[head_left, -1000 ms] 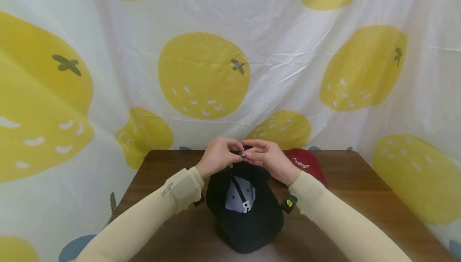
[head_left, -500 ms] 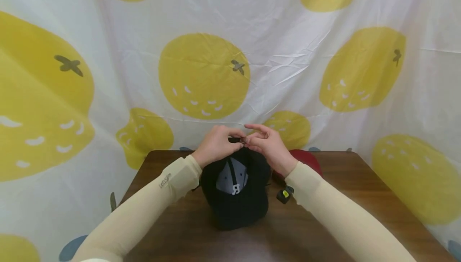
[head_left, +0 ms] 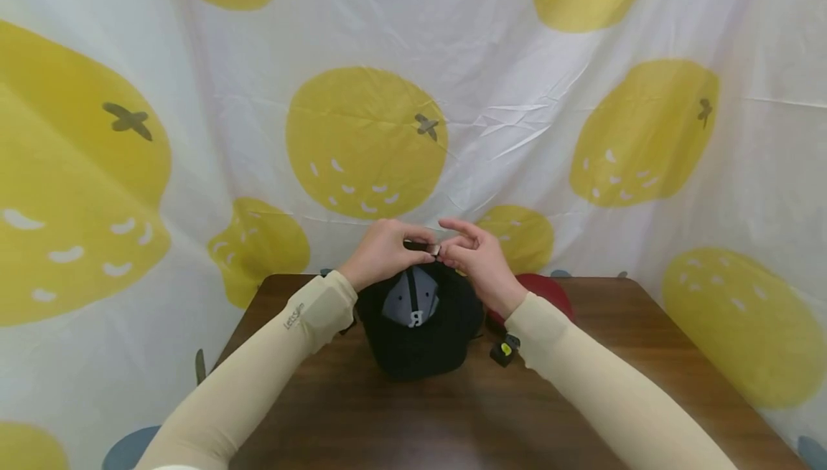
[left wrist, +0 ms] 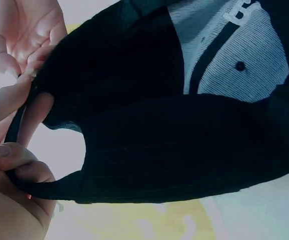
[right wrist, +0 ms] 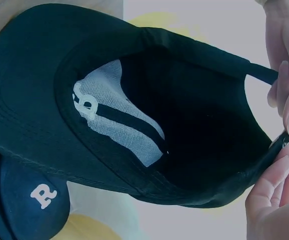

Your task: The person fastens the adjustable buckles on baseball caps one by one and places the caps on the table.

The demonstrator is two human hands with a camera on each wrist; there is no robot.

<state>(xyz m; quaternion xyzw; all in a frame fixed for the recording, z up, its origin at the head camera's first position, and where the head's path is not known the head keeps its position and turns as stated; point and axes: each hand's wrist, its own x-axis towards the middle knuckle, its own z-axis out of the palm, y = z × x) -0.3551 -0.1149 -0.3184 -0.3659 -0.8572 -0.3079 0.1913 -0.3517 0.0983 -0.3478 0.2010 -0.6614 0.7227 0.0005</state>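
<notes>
A black baseball cap (head_left: 420,344) is held up above the table with its inside toward the head camera and its brim hanging down. Grey lining and a white letter (right wrist: 86,102) show inside it. My left hand (head_left: 382,253) grips the cap's back strap (left wrist: 15,122), fingers curled round it. With thumb and fingers my right hand (head_left: 479,260) pinches the strap at a small metal buckle (head_left: 435,249), its index finger lifted away. Both hands meet at the buckle. The fingers hide part of the strap.
A red cap (head_left: 548,296) lies on the brown wooden table (head_left: 581,341), behind my right wrist. In the right wrist view a dark cap with a white R (right wrist: 27,200) sits below the held one. A lemon-print curtain (head_left: 365,143) hangs behind.
Both hands have risen with the black cap, and its brim has swung up and away from the table's front. My right index finger has lifted off the strap.
</notes>
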